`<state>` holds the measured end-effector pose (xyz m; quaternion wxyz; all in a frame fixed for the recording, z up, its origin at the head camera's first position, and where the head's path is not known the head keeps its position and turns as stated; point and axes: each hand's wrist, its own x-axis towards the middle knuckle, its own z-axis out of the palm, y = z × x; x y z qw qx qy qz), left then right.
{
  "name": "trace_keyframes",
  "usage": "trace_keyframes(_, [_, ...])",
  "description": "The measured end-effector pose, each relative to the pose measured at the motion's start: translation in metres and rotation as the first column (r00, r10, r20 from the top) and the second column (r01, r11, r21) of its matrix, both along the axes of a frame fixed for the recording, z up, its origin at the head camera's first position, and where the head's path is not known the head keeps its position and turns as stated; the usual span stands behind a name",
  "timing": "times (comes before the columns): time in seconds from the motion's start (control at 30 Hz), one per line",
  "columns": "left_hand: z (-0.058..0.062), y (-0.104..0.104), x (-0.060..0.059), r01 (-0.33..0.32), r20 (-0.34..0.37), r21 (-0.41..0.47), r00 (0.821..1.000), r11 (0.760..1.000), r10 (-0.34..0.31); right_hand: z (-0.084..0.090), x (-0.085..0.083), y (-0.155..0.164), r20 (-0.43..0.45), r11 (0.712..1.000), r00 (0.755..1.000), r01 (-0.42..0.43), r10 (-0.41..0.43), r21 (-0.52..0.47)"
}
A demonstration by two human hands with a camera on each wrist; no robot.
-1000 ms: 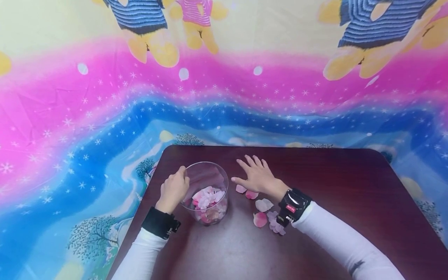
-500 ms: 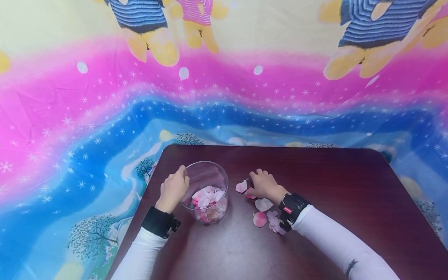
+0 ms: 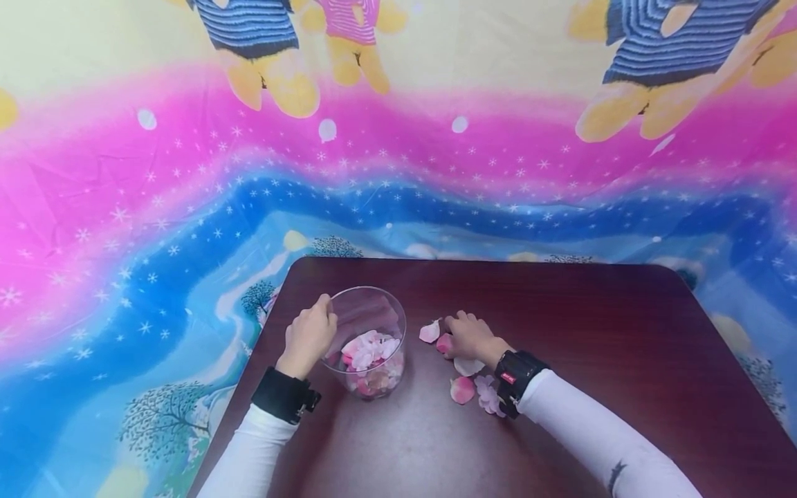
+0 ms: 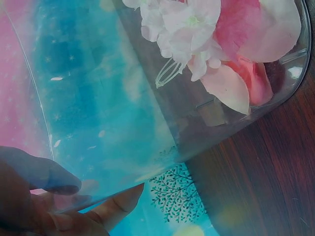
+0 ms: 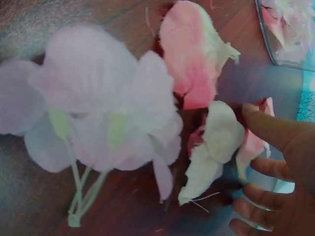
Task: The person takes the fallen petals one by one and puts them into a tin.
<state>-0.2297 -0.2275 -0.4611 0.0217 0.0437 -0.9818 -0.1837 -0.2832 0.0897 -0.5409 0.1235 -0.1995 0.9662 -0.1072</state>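
Observation:
My left hand (image 3: 309, 335) grips the rim of a clear round container (image 3: 404, 332), thumb on one side of its wall and fingers on the other in the left wrist view. Inside lie artificial flower petals (image 4: 184, 24), white and pink. Over the loose petals to the right is my right hand (image 3: 474, 337), its thumb and fingers bent and apart around a white petal (image 5: 221, 132) and a pink one (image 5: 253, 142), gripping neither. Part of the white petal is hidden under it in the head view. A pale pink petal (image 3: 429, 332) lies left of its fingertips.
Nearer the body, a pink petal (image 3: 463, 390) and a pale lilac flower (image 3: 488, 395) lie on the dark wooden table (image 3: 591, 332). Behind the table's far edge hangs a colourful printed cloth (image 3: 398, 159).
The right hand has drawn its spread fingers in and moved back toward the body, down over the loose petals. The left hand and the container have stayed put.

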Motion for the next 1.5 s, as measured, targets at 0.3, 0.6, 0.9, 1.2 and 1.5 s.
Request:
trace_keyframes(0.3, [-0.001, 0.000, 0.000, -0.002, 0.002, 0.006, 1.000, 1.000, 0.002, -0.011, -0.003, 0.001, -0.045, 0.997, 0.999, -0.012, 0.009, -0.076])
trace_keyframes(0.6, [0.000, 0.000, -0.001, 0.000, -0.008, 0.010, 1.000, 1.000, 0.000, -0.014, -0.005, 0.002, -0.090, 0.993, 0.996, 0.004, -0.014, -0.116])
trace_keyframes(0.9, [0.000, 0.001, -0.001, 0.004, -0.002, 0.012, 1.000, 1.000, -0.004, -0.018, -0.003, 0.001, -0.055, 0.989, 0.998, 0.009, -0.017, -0.145])
trace_keyframes(1.2, [0.000, 0.001, 0.001, 0.004, 0.005, 0.023, 1.000, 1.000, -0.004, -0.014, 0.001, 0.007, -0.114, 0.978, 0.993, -0.010, -0.014, -0.209])
trace_keyframes(1.5, [0.001, 0.001, 0.001, 0.008, -0.005, 0.023, 1.000, 1.000, -0.008, 0.017, -0.007, 0.012, -0.145, 0.975, 0.988, 0.020, -0.053, -0.219])
